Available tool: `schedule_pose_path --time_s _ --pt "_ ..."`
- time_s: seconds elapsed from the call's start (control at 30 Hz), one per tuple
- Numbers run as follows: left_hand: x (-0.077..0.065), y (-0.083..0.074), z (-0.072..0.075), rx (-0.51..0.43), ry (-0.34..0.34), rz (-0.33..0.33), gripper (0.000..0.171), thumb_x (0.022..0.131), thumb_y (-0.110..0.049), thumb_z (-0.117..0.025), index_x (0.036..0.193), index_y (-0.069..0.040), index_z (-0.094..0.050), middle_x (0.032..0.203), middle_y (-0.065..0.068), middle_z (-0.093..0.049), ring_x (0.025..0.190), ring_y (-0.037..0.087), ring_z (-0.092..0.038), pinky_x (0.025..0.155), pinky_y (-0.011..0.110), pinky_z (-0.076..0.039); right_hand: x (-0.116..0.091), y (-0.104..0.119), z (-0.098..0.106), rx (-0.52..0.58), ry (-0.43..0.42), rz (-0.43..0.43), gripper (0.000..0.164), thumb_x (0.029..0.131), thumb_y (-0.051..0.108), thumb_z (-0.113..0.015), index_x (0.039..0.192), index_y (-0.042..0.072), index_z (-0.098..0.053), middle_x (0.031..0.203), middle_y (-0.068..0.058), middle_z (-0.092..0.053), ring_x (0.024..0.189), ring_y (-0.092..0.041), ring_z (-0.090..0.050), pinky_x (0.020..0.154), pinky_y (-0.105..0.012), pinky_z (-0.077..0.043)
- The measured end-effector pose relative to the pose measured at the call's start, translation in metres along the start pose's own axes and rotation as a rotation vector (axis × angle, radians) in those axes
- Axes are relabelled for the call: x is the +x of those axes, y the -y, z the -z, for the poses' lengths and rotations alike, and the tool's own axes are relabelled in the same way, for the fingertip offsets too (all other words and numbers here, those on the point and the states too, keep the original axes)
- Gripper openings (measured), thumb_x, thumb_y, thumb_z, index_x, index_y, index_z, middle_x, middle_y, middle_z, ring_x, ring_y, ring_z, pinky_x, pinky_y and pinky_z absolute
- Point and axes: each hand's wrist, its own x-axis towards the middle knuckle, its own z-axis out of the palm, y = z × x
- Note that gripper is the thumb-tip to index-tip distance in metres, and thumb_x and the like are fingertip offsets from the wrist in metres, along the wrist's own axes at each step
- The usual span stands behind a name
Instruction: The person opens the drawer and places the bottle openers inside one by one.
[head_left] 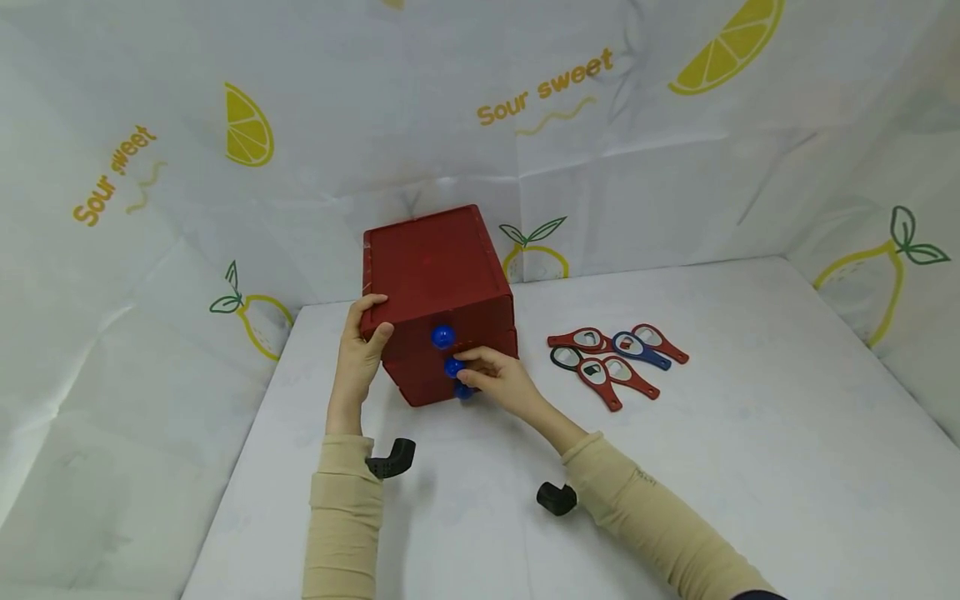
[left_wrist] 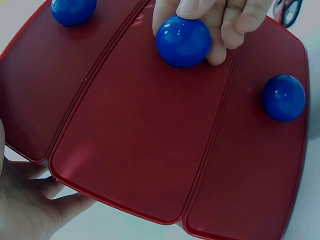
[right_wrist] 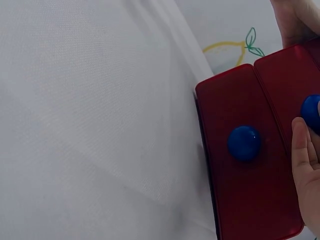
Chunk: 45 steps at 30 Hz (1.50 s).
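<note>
A dark red box of three stacked drawers (head_left: 427,262) stands on the white table, each drawer front bearing a round blue knob. My left hand (head_left: 356,358) rests against the box's upper left corner, its fingers lying along the side and the top edge. With thumb and fingers, my right hand (head_left: 506,383) pinches the middle knob (left_wrist: 183,41). The top knob (head_left: 443,337) and the bottom knob (right_wrist: 244,143) are untouched. In the left wrist view, the drawer fronts (left_wrist: 135,135) look flush with one another.
Right of the box lie several small paddles with oval windows, mostly red, including a blue one (head_left: 649,356). A white cloth (head_left: 420,150) with lemon prints hangs behind and at the sides. Black curved pieces (head_left: 393,460) project from both sleeves.
</note>
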Motion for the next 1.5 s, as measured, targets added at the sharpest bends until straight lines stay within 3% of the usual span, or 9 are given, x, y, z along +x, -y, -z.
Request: schedule_pose_path --time_s 0.1,0.3,0.6,0.83,1.17,1.3,1.5 --pt "-0.001 0.000 0.000 0.004 -0.002 0.012 0.055 0.078 -0.048 -0.063 0.124 -0.023 -0.047 0.124 -0.005 -0.042 0.109 0.019 -0.046 0.084 0.022 -0.042 0.001 -0.004 0.000 -0.016 -0.002 -0.003 0.028 0.091 0.009 -0.058 0.118 0.001 -0.060 0.105 -0.022 -0.066 0.094 -0.030 -0.065 0.083 -0.048 -0.052" --pt "-0.002 -0.004 0.001 0.033 0.002 0.073 0.038 0.090 -0.027 -0.059 0.126 -0.025 -0.046 0.129 -0.002 -0.040 0.111 0.018 -0.045 0.086 0.023 -0.044 0.009 -0.027 -0.002 -0.012 -0.008 -0.015 0.029 0.091 0.012 -0.059 0.119 0.004 -0.060 0.105 -0.020 -0.067 0.094 -0.029 -0.065 0.082 -0.048 -0.052" --pt "-0.003 -0.012 -0.001 0.063 0.039 0.088 0.036 0.094 -0.010 -0.052 0.129 -0.017 -0.042 0.133 -0.001 -0.040 0.114 0.018 -0.044 0.090 0.029 -0.040 0.005 -0.030 -0.003 -0.035 -0.047 0.004 0.028 0.090 0.020 -0.061 0.116 0.010 -0.063 0.100 -0.014 -0.070 0.088 -0.018 -0.067 0.077 -0.036 -0.055" --pt "-0.001 -0.010 0.001 0.070 0.039 0.083 0.037 0.094 -0.015 -0.053 0.129 -0.021 -0.043 0.134 -0.002 -0.039 0.115 0.020 -0.043 0.090 0.034 -0.040 -0.002 -0.026 -0.002 -0.021 -0.036 -0.013 0.027 0.089 0.022 -0.063 0.114 0.014 -0.064 0.096 -0.011 -0.070 0.087 -0.014 -0.065 0.079 -0.044 -0.053" --pt "0.000 -0.009 0.002 0.068 0.038 0.079 0.038 0.094 -0.019 -0.054 0.130 -0.022 -0.042 0.137 -0.002 -0.037 0.117 0.022 -0.042 0.092 0.036 -0.039 -0.012 -0.025 -0.003 -0.009 -0.027 -0.022 0.031 0.089 0.018 -0.063 0.118 0.010 -0.062 0.098 -0.016 -0.069 0.094 -0.035 -0.064 0.075 -0.024 -0.052" --pt "-0.001 -0.011 0.002 0.078 0.036 0.079 0.037 0.094 -0.019 -0.054 0.129 -0.021 -0.042 0.138 -0.001 -0.037 0.118 0.022 -0.041 0.093 0.035 -0.038 -0.022 -0.009 -0.002 -0.014 -0.016 -0.039 0.030 0.090 0.012 -0.061 0.119 0.005 -0.061 0.099 -0.019 -0.069 0.094 -0.034 -0.065 0.075 -0.019 -0.050" --pt "-0.004 -0.022 -0.001 0.097 0.040 0.083 0.038 0.094 -0.012 -0.050 0.131 -0.016 -0.040 0.140 0.004 -0.035 0.118 0.023 -0.040 0.093 0.035 -0.037 -0.028 -0.017 -0.002 -0.030 -0.010 -0.020 0.030 0.088 0.019 -0.063 0.117 0.010 -0.063 0.099 -0.014 -0.070 0.086 -0.014 -0.066 0.074 -0.019 -0.051"
